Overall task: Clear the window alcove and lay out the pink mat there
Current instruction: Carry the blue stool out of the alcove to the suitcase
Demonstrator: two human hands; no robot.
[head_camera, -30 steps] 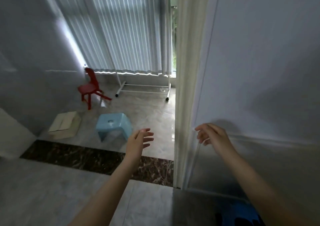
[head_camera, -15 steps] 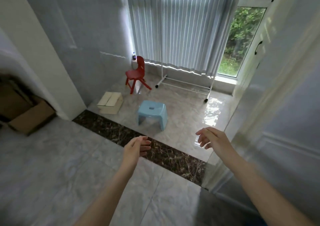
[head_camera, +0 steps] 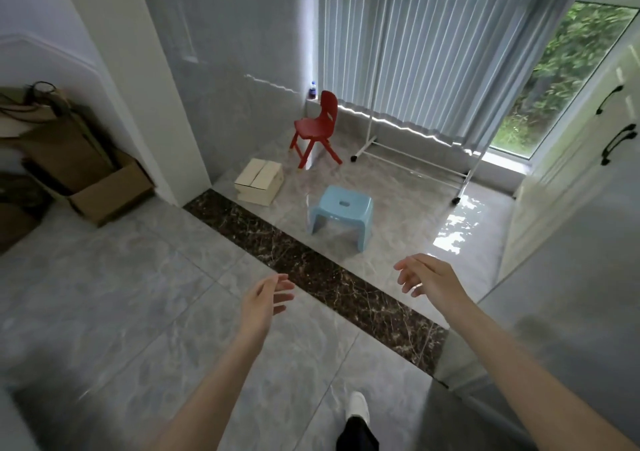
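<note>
The window alcove lies ahead, beyond a dark marble strip (head_camera: 311,270) in the floor. In it stand a light blue stool (head_camera: 341,210), a small red chair (head_camera: 317,128), a pale cardboard box (head_camera: 259,181) and a white wheeled rack (head_camera: 412,152) in front of the blinds. My left hand (head_camera: 265,300) and my right hand (head_camera: 429,277) are held out in front of me, both empty with fingers apart, short of the stool. No pink mat is in view.
Open brown cardboard boxes (head_camera: 104,191) sit against the left wall. A white pillar (head_camera: 145,87) marks the alcove's left corner. White cabinet doors (head_camera: 571,173) with black handles line the right side. A small bottle (head_camera: 312,90) stands on the sill. My foot (head_camera: 357,412) shows below.
The view has swung left and away from the right-hand wall, so the whole alcove and the boxes on the left now show. Both hands stay out in front, empty.
</note>
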